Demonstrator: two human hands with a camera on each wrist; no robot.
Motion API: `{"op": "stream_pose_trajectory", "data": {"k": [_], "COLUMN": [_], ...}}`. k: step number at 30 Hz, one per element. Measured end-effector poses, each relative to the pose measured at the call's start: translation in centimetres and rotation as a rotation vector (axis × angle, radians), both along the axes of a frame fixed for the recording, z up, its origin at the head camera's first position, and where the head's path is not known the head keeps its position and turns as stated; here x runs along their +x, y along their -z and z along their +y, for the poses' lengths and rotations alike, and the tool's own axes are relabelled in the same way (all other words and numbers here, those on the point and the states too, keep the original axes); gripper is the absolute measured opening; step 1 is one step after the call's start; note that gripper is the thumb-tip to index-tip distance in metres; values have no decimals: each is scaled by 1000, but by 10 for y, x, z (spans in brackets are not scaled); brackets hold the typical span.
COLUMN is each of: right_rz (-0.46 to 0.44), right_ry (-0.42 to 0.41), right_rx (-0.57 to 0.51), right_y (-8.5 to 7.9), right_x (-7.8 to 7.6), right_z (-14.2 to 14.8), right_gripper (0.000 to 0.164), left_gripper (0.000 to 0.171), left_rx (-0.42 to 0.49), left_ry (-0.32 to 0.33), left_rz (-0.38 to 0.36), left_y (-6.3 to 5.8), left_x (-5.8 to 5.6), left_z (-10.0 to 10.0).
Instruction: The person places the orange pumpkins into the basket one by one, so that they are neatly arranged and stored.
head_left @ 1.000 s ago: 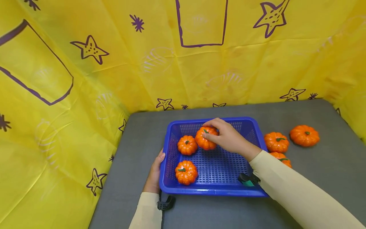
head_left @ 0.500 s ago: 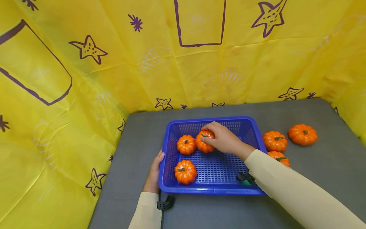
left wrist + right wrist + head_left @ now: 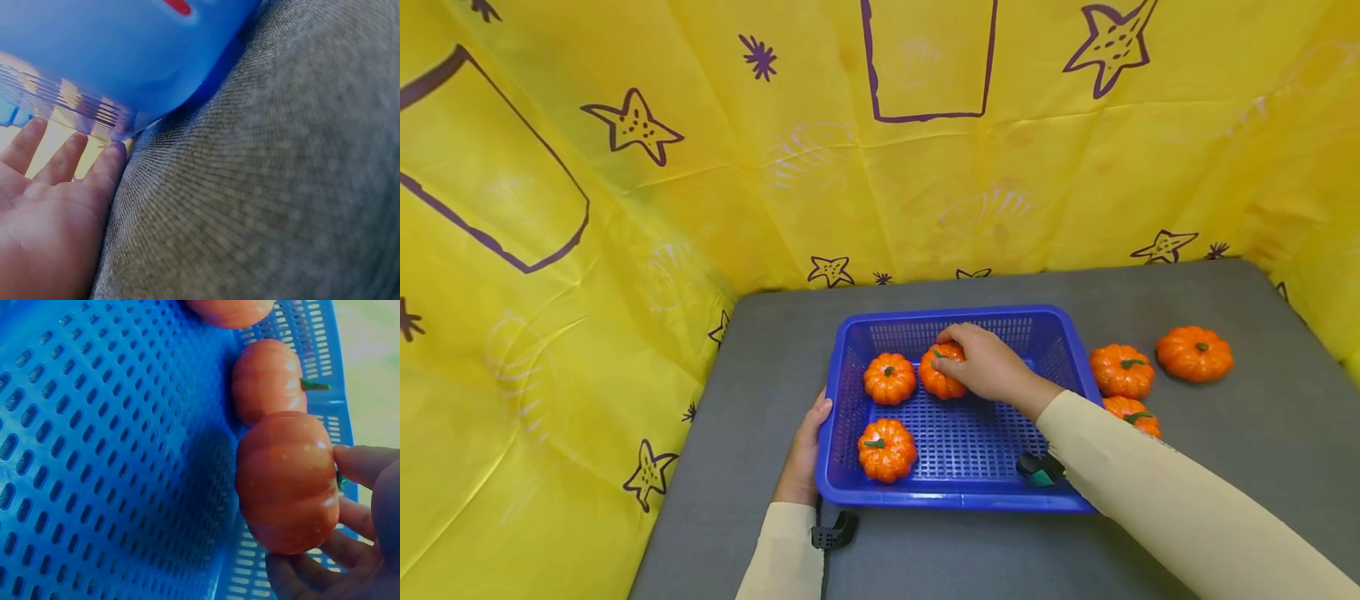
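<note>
A blue plastic basket (image 3: 955, 502) with perforated walls stands on the grey table. Inside it, my right hand (image 3: 988, 362) grips a small orange pumpkin (image 3: 942, 382) with a green stem, thumb and fingers spread around its top and side. In the right wrist view, this pumpkin (image 3: 287, 484) overlaps a neighbouring pumpkin (image 3: 269, 381). That second pumpkin (image 3: 890, 379) sits at the basket's back left, and a third pumpkin (image 3: 887, 451) at its front left. My left hand (image 3: 805, 446) rests against the basket's left side; in the left wrist view its extended fingers (image 3: 62, 156) touch the slotted wall.
Right of the basket lie three more orange pumpkins: one close to its wall (image 3: 1122, 371), one partly behind my right sleeve (image 3: 1133, 415), and one farther right (image 3: 1195, 354). A yellow patterned cloth (image 3: 925, 192) rises behind and beside the table (image 3: 760, 367).
My right hand has lowered the pumpkin in the basket, then shifted it slightly right, leaving a small gap from the back-left pumpkin. My left hand has stayed at the basket's side.
</note>
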State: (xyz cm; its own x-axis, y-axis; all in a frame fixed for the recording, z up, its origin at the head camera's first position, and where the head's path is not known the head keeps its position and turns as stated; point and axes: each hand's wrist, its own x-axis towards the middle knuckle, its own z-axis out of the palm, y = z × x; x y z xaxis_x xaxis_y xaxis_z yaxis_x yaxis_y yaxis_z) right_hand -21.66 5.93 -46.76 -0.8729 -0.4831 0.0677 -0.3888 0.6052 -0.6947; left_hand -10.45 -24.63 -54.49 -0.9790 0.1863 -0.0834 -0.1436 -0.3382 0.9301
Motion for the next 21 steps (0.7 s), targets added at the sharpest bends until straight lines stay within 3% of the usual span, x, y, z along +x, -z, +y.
{"op": "stream_pose_trajectory", "data": {"k": [21], "right_rz": [-19], "right_ry": [-26], "right_rx": [41], "right_y": [8], "right_x": [-3], "right_z": [-2], "right_gripper": [38], "left_gripper": [75], "left_rx": [-21], "left_ry": [-5], "left_rz": [-9], "left_y": [-1], "left_x": [-1], "left_z": [0]}}
